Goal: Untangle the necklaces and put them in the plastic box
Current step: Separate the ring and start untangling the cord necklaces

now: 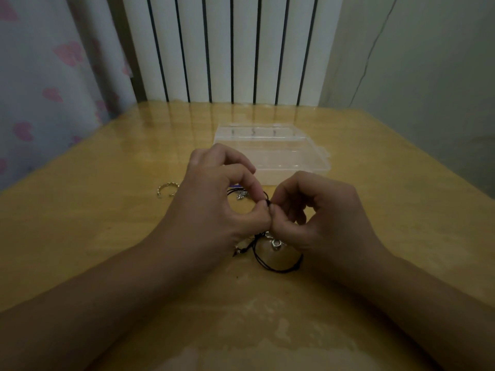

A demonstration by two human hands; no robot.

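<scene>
Far left: one curtain [40, 84] printed with pink hearts. On the wooden counter [107, 223], one open metal bangle [167, 189], well apart from the rest. Two hands at the centre, meeting fingertip to fingertip. Left hand [214, 199] pinching, thumb against forefinger, a knot of black cord; other fingers curled above. Right hand [308, 212] pinching the same knot from the other side, fingers bent inward. Tangled necklaces [278, 261] of black cord partly hidden beneath both hands: one loop trailing onto the counter below the right wrist, more cord behind the left hand's fingers. Count of cords impossible to tell. Two silver pendants visible: one [241, 195] behind the left hand's fingers, one [276, 243] hanging under the pinch. One clear plastic box [281, 153] just beyond the hands, lid open. Behind it, a white ribbed radiator [227, 49]. No legible writing anywhere.
</scene>
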